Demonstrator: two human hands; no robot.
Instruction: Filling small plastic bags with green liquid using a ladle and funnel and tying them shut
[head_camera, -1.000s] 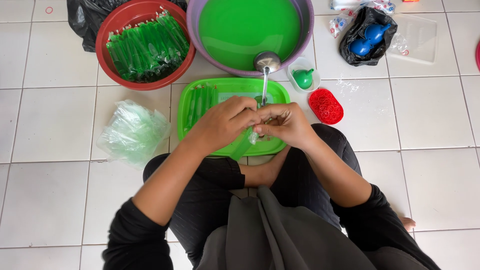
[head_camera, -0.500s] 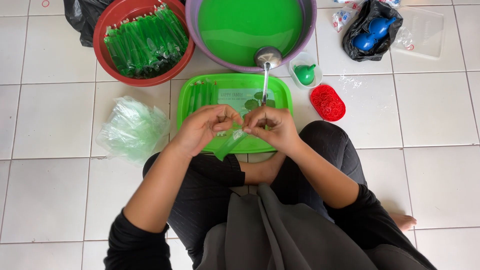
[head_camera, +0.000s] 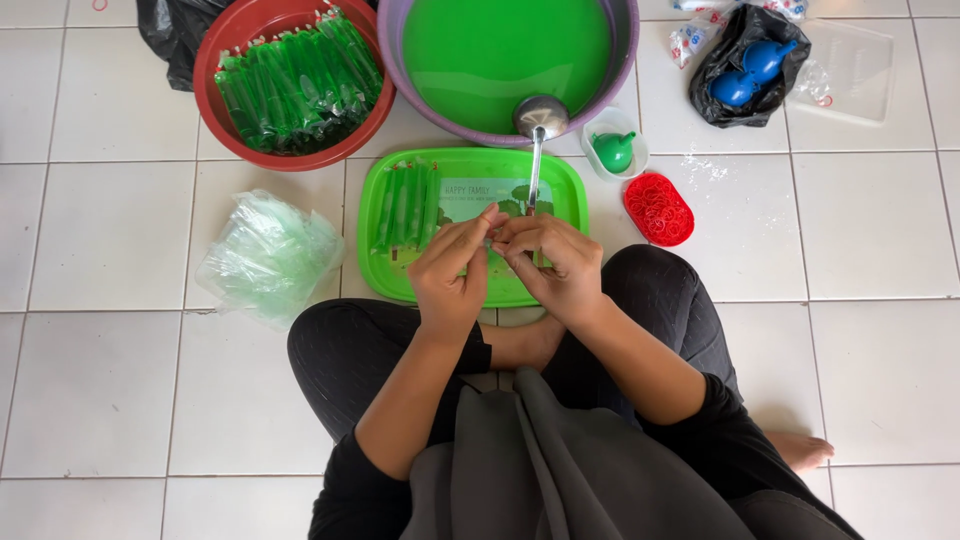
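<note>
Head view: your left hand (head_camera: 452, 275) and right hand (head_camera: 553, 262) meet fingertip to fingertip, pinching something small I can't make out, centre frame above the green plastic tray (head_camera: 560, 185), so drips would land there.

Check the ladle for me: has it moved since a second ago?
No. The ladle still has its bowl on the near rim of the purple basin, with its handle reaching down over the green tray, as before. Only the camera framing shifted.

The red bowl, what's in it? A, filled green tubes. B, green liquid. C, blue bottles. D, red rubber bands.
A: the red bowl is packed with filled green tubes, while the green liquid sits in the purple basin beside it.
</note>
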